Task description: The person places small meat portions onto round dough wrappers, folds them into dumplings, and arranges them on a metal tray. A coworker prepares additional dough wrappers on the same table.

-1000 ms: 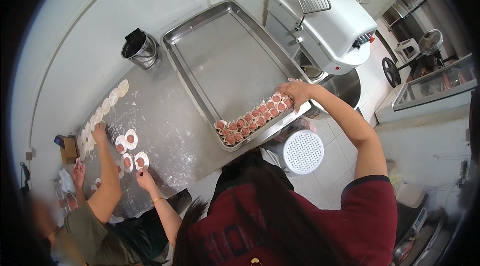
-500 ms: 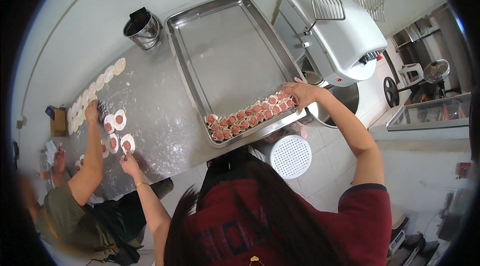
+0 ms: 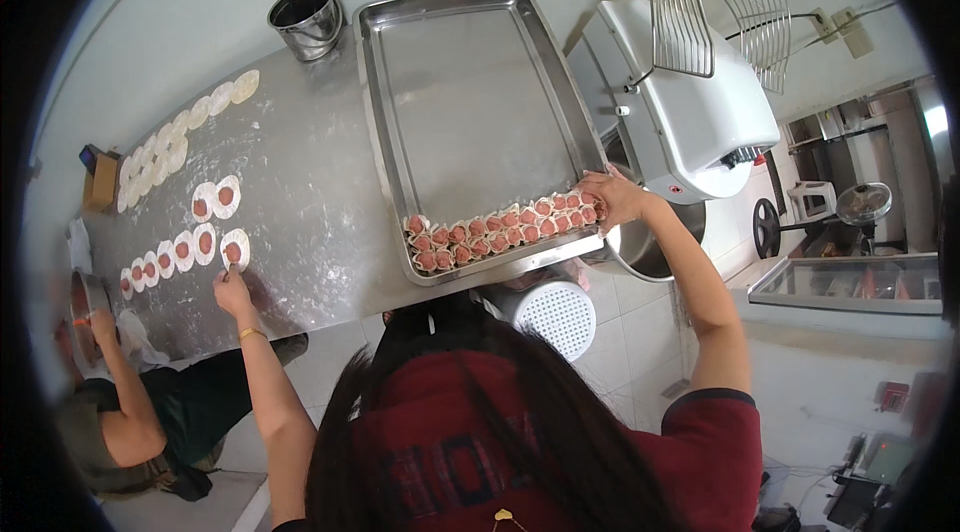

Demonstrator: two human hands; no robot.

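Note:
My left hand (image 3: pixel 234 294) is closed in a pinch at the near edge of a round dumpling wrapper (image 3: pixel 241 242) topped with pink meat filling. Something thin and dark shows at its fingertips, too small to make out. Out to the right, my right hand (image 3: pixel 622 198) has its fingers and thumb curled around a filled dumpling at the end of the rows in a large metal tray (image 3: pixel 375 132). Several open-topped dumplings (image 3: pixel 495 234) stand packed in two rows along the tray's near side. More wrappers with filling (image 3: pixel 165 260) lie flat to the left of my left hand.
Plain wrappers (image 3: pixel 160 152) overlap at the table's far left. A small metal bucket (image 3: pixel 308 30) stands beyond the tray, and a white mixer (image 3: pixel 680 102) with a metal bowl (image 3: pixel 655 242) to its right. A co-worker's hand (image 3: pixel 102 325) is at the left, near a metal bowl. A white stool (image 3: pixel 556 320) stands below.
My right hand's fingers have drawn in around the end of the dumpling rows. The left hand stays pinched at the same wrapper. The co-worker's arm has pulled back from the wrappers. The view has shifted.

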